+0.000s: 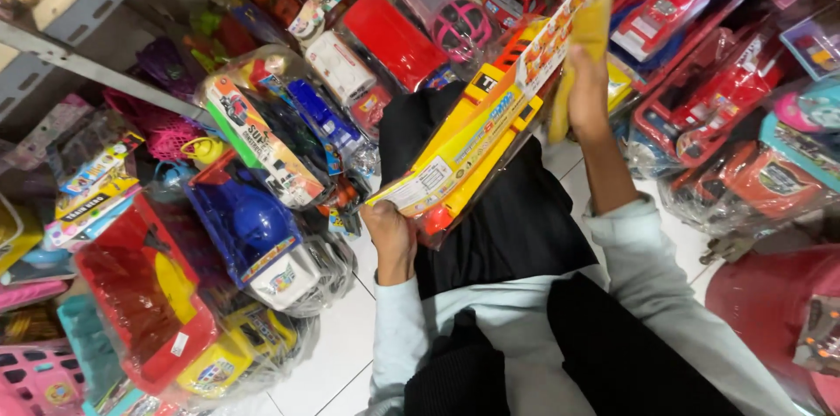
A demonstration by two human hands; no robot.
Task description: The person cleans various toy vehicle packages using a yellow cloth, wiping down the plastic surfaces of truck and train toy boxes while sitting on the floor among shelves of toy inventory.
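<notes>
My left hand [391,237] grips the near lower end of a long yellow packaged toy [472,132] in clear plastic with a printed card, held slanted over my lap. My right hand [588,88] is at the pack's far upper end and holds a yellow cloth [588,27] that hangs against the package. Both arms wear pale grey sleeves. A black garment lies under the toy.
Bagged plastic toys crowd both sides: a blue and white toy truck [254,232] and red basket [140,298] at left, red toy vehicles [726,92] at right, a red box [394,35] ahead. A metal shelf bracket [79,53] stands upper left. White floor tiles [337,355] show below.
</notes>
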